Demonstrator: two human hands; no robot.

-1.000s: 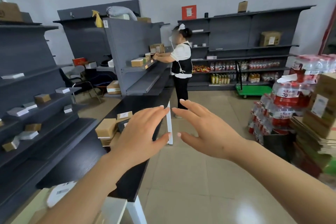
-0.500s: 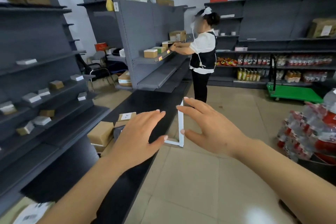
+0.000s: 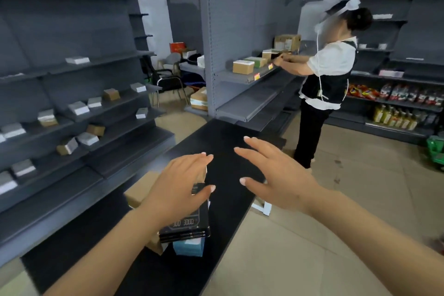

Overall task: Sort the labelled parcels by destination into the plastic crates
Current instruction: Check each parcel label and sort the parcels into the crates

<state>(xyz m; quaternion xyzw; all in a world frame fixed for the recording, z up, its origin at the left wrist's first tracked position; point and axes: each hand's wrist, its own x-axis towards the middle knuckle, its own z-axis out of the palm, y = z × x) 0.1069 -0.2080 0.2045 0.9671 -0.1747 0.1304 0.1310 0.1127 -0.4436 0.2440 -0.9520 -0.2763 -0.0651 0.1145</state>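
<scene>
A stack of flat black parcels [image 3: 186, 228] is seen at lower centre on a long black table [image 3: 230, 166], a cardboard box [image 3: 140, 190] just to its left. The parcels are judged stiff, light and slick, best taken by opposite edges. The left hand [image 3: 177, 187] is spread above the stack, nothing gripped; the right hand [image 3: 276, 180] is held open beside it, empty.

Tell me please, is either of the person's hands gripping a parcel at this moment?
No: the left hand and the right hand are both spread open with straight fingers above the black table, holding nothing.
</scene>
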